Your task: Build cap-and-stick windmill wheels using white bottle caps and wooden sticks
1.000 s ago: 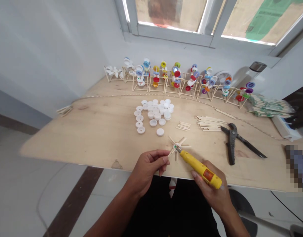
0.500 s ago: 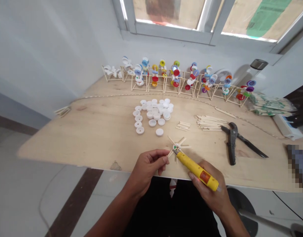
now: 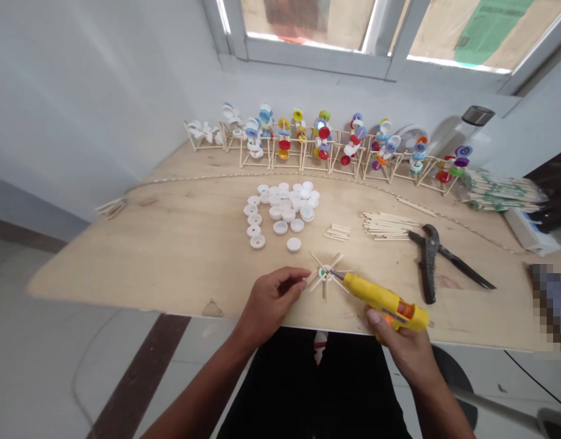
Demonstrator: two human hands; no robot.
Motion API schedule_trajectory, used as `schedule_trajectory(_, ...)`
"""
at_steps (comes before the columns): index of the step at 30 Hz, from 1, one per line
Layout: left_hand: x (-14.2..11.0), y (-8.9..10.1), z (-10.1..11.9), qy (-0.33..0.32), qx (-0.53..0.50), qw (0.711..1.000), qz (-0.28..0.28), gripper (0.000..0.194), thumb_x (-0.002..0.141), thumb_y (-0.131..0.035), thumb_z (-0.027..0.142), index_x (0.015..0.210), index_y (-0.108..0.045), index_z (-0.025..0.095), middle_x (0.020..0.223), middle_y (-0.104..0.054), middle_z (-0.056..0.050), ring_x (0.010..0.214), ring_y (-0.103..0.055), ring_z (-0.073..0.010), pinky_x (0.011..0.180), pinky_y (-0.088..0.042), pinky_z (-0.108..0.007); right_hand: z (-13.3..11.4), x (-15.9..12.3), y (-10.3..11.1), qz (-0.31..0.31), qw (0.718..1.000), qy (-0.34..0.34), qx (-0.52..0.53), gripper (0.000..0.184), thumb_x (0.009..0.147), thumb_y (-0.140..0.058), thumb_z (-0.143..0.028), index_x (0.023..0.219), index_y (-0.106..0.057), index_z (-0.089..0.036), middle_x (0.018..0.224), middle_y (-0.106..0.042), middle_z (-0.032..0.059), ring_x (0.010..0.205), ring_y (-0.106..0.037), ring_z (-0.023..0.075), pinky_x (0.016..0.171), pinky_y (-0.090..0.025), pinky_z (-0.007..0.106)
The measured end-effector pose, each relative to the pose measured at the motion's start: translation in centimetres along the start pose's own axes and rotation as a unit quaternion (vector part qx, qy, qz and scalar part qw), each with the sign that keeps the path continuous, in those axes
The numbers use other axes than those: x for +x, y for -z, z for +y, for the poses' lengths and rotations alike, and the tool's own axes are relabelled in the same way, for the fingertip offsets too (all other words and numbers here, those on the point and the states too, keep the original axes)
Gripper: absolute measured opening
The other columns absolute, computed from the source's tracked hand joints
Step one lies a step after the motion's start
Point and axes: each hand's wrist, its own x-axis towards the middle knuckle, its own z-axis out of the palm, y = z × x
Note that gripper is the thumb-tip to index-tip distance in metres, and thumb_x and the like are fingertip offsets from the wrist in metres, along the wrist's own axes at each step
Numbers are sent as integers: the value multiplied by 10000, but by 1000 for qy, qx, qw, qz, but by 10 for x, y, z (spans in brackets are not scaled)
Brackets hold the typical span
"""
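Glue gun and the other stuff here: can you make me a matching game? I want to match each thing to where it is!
Things:
1. Glue gun
2. Caps
3. Snips
4. Stick star

Places:
A. Next to the left hand
B. Lying at the right side of the board
C. In the right hand
D. In a heap in the middle of the board

Right pairs: 1-C, 2-D, 3-B, 4-A
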Motion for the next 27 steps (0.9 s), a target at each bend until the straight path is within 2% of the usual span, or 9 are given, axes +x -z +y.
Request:
schedule_trajectory(4, 12, 2, -6, -101, 126, 987, -23, 187, 788, -554, 192, 902, -702, 198, 830, -707, -32, 728, -625, -162, 678, -470, -262, 7, 3, 0, -12, 998, -49, 21, 304, 783, -604, -450, 660, -592, -173, 563, -494, -15, 486, -425, 109, 435, -356, 225)
schedule_trajectory(11, 21, 1, -9, -203, 243, 945, -76, 224, 855, -462, 174, 939, -669, 183, 890, -682, -65, 847, -630, -177, 761, -477, -286, 10, 7, 1, -7, 998, -52, 31, 347, 753, -624, -485, 624, -598, -163, 521, -445, -33, 454, -369, 86, 402, -288, 206)
schedule_trajectory(16, 24, 1, -12, -227, 269, 932, -82, 227, 866, -451, 181, 948, -663, 192, 904, -673, -68, 867, -623, -184, 778, -477, -303, 11, 7, 2, -15, 998, -44, 32, 352, 762, -614, -491, 632, -594, -165, 529, -451, -25, 463, -384, 91, 398, -301, 206)
schedule_trajectory(27, 28, 1, -13, -239, 290, 922, -89, 246, 874, -441, 187, 957, -672, 200, 873, -665, -61, 826, -615, -178, 746, -479, -302, 12, 7, 2, -11, 998, -54, 36, 344, 755, -626, -484, 624, -606, -167, 537, -475, -24, 465, -402, 90, 399, -309, 200)
